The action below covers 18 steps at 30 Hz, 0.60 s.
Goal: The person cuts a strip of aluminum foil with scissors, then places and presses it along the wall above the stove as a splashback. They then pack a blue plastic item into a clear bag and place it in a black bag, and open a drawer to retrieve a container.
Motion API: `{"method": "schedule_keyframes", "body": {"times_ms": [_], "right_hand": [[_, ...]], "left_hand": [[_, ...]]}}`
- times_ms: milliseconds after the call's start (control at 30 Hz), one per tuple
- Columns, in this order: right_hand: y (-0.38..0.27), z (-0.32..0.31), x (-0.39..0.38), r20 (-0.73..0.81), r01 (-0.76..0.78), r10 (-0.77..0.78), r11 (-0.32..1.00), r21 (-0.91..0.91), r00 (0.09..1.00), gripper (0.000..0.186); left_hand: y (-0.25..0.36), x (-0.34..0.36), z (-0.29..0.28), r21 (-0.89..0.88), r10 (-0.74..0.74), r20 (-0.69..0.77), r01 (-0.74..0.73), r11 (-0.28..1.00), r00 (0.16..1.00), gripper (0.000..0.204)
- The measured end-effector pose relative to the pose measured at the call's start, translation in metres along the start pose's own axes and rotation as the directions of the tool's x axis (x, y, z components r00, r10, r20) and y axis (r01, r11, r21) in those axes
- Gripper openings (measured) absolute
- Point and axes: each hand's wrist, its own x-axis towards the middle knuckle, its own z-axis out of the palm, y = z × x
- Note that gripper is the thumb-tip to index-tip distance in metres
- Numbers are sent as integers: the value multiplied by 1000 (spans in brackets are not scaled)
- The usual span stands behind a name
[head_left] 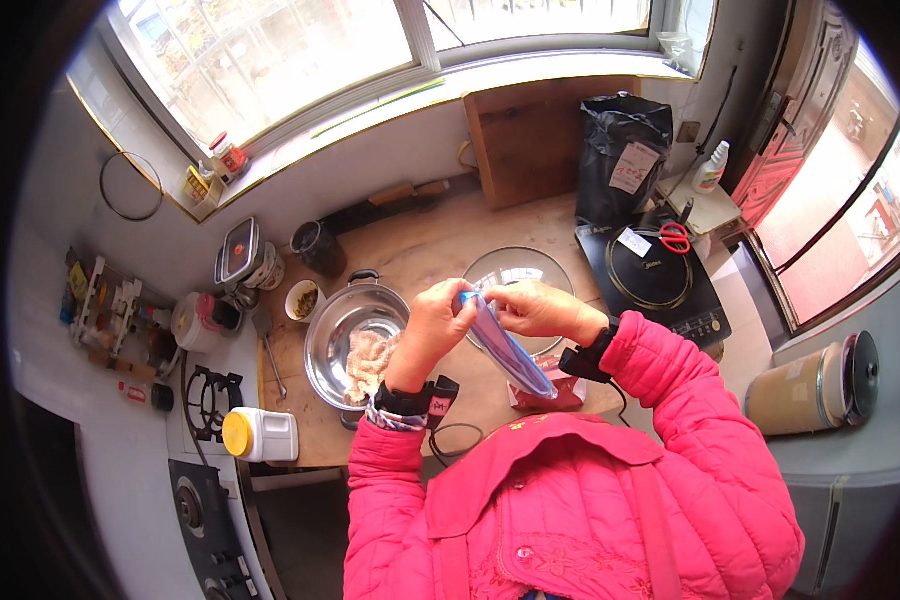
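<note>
Both my hands meet over the middle of the wooden worktop [410,255]. A flat blue and clear plastic packet [510,350] hangs from them, slanting down to the right. My left hand [435,328] pinches its top edge, and my right hand [548,308] is closed at the same top end. Under the packet's lower end sits a red box [560,392]. Left of my left hand is a wide steel pot [328,335] holding a pale pinkish, crumpled mass [372,358]. A glass lid [505,268] lies behind my hands, partly covered by them.
A white bowl [304,299] with dark bits and a white jug with yellow cap [270,437] stand left. At right are an induction cooktop [655,285] with red-handled scissors [675,238] and a black bag [620,150]. A wooden board [540,140] leans at the back.
</note>
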Motion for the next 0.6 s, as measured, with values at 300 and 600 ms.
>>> {"method": "schedule_keyframes", "body": {"times_ms": [300,600], "right_hand": [[17,0,4,337,-218,160,966,142,928,19],[20,5,-8,158,-46,23,989,142,987,11]], "left_hand": [[-21,-3,15,45,16,6,-16,999,1000,15],[-22,-3,27,78,74,16,-75,994,997,14]]}}
